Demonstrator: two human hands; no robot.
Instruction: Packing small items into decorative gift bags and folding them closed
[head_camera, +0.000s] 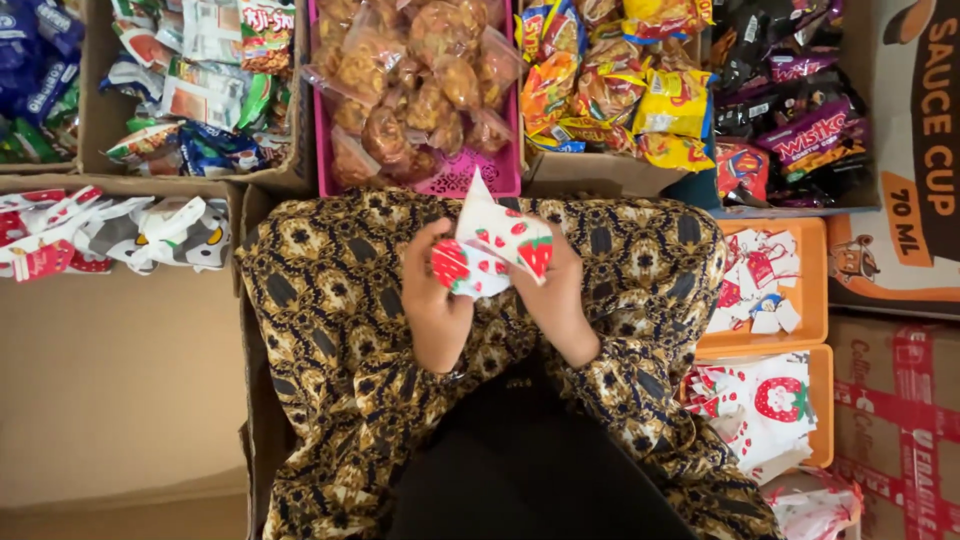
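Centre of frame, above the lap in patterned gold-and-black fabric: both hands hold one small white strawberry-print bag (495, 250). Left hand (437, 290) grips its lower left edge, fingers curled around the bunched plastic; right hand (558, 295) clasps the right side, thumb seemingly on the print, though the bag hides most of the fingers. Bag's top corner points up toward the pink basket (318, 110) of clear-wrapped brown snacks at upper centre. Upper right, a cardboard box (590, 172) of yellow and red snack packets; right edge, an orange tray (812, 300) with small paper cutouts, and below it a second orange tray (823, 400) with more strawberry bags
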